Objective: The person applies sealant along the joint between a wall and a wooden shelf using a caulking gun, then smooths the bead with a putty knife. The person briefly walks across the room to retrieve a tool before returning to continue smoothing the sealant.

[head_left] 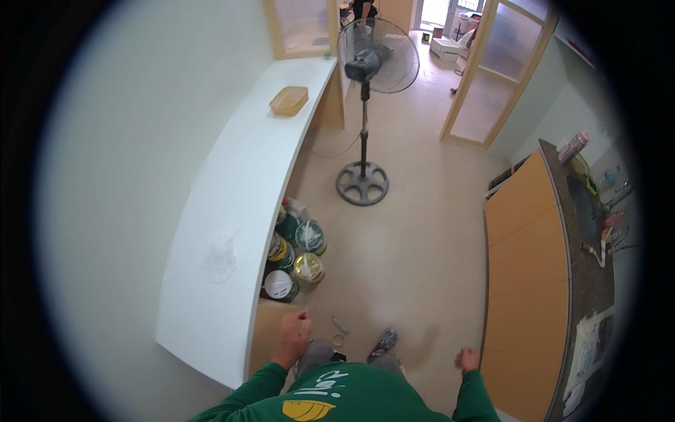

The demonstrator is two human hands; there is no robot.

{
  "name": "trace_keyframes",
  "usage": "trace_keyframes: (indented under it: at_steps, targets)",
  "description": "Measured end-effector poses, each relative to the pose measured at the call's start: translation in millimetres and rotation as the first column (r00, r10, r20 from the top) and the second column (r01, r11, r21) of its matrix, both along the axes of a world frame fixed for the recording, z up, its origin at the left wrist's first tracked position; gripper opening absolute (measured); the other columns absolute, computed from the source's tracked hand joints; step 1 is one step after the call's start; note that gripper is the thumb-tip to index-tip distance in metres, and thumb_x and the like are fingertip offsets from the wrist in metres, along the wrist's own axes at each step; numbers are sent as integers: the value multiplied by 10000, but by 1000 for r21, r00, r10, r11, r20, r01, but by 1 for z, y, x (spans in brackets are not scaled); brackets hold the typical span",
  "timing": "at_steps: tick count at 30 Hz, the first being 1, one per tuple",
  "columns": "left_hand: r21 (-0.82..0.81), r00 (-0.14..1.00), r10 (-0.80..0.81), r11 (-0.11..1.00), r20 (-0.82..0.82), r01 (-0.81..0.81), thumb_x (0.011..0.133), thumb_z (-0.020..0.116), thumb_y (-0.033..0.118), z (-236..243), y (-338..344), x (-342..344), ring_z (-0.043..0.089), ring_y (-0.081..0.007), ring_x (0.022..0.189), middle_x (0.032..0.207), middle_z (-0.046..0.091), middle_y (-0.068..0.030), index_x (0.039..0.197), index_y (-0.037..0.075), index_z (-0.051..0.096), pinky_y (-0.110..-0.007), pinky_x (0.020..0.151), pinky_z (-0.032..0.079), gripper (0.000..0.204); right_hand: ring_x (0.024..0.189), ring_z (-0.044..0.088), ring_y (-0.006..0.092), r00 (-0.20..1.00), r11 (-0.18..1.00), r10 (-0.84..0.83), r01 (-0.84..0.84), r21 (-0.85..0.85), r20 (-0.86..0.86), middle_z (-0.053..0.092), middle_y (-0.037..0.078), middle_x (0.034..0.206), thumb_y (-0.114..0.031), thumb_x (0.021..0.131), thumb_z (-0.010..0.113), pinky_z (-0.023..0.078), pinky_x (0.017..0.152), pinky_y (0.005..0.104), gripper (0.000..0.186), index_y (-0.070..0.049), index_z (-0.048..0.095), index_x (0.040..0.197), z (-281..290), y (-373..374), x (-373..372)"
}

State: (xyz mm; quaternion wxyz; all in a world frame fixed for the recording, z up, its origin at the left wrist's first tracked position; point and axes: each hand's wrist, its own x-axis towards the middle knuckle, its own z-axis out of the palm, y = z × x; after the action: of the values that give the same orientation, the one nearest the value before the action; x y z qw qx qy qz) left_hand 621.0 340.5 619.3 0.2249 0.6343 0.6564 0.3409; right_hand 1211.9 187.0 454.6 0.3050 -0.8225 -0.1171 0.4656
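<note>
My left hand (295, 336) is closed beside the near end of the long white counter (204, 316). A small pale bit shows at its fingers, too small to name. My right hand (467, 359) hangs low on the other side, near the wooden cabinet (527, 281), its fingers curled and nothing visible in them. Several paint cans stand under the counter's edge, among them a gold-lidded can (309, 268), a green can (310, 238) and a white-topped can (279, 284). On the floor by my feet lie a ring-shaped item (338, 340) and a small slim object (339, 324).
A standing fan (363, 184) is ahead on the tiled floor. The counter carries a yellowish plastic container (289, 101) and a thin whitish patch (221, 259). At right, a dark worktop holds a sink (585, 204) and a paint roller (602, 250). Another person (364, 10) is far off.
</note>
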Motion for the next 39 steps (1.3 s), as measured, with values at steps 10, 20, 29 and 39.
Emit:
trace_keyframes:
  at_steps: [10,20,29,39]
  targets:
    - [105,920,-38,994,390,-3,879,658,173,101,242,169,600,-238,970,984,655,-103,1159,38,623,-365,901,468,313,664,652,173,949,936,288,-307,171,128,689,104,876,-231,934,609,538,583,329,343,5,635,1182,65,363,70]
    - [847,772,-527,-168,356,-505,934,644,281,397,568,323,531,-174,1032,950,617,15,1009,178,670,-348,879,361,130,728,689,237,772,635,546,-635,-441,-324,705,158,921,-233,938,608,576,568,381,311,-55,663,1187,121,425,96]
    - [800,468,-847,-455,-253,-391,942,540,142,366,788,428,516,-120,996,884,592,111,883,180,599,-355,925,383,92,616,643,243,872,809,440,-489,-327,-216,688,151,856,-260,943,588,532,502,371,302,-17,674,1100,42,702,263]
    - [72,943,246,961,222,-268,842,643,-38,159,865,487,619,-252,699,810,634,-110,981,23,680,-327,661,513,157,1048,654,380,184,314,855,-928,-201,485,698,218,1103,-373,878,606,509,947,444,425,-22,713,1092,17,1239,329]
